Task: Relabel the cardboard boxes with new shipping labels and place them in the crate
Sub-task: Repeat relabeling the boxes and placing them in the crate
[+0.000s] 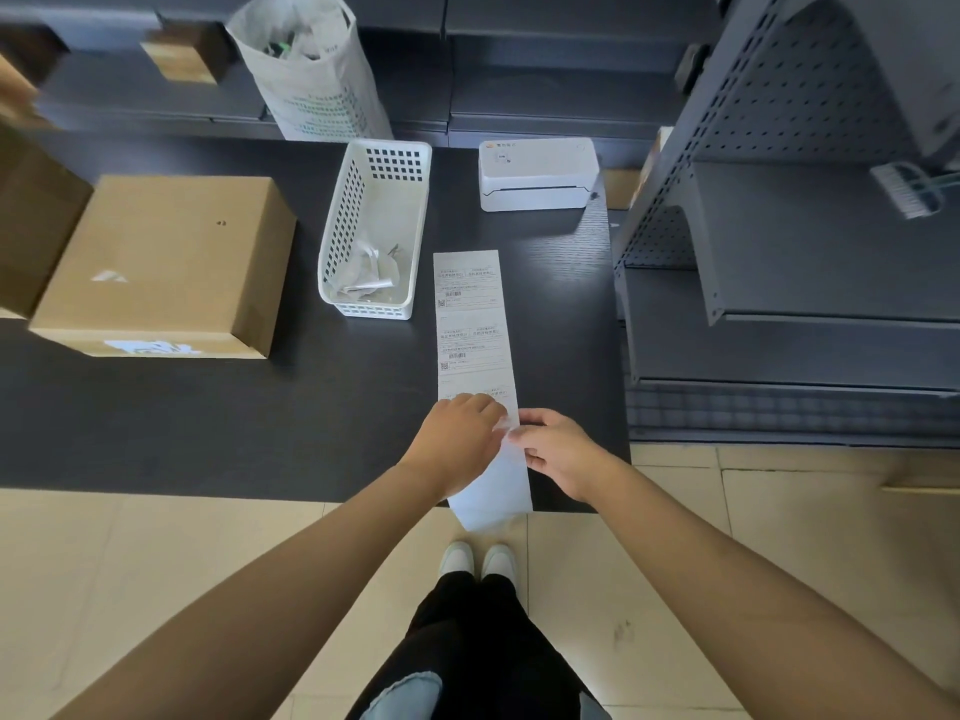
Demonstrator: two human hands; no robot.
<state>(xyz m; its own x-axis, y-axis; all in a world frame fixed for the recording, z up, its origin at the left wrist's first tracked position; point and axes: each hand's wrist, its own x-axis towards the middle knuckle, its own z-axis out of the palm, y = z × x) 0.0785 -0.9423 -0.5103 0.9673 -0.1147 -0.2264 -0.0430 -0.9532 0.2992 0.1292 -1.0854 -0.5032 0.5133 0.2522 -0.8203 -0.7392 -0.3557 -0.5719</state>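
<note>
A long white strip of shipping labels (474, 330) lies lengthwise on the dark table (260, 418), its near end hanging over the front edge. My left hand (457, 439) and my right hand (556, 449) meet at the strip near the table's front, both pinching the nearest printed label at its edge. A closed cardboard box (166, 262) with torn white label remnants sits at the left of the table. Part of another cardboard box (31, 220) shows at the far left.
A white perforated basket (382, 163) holding crumpled paper scraps stands beside the strip. A white label printer (537, 174) sits at the back right. A white paper bag (311, 70) stands behind the table. Grey metal shelving (779, 226) flanks the right side.
</note>
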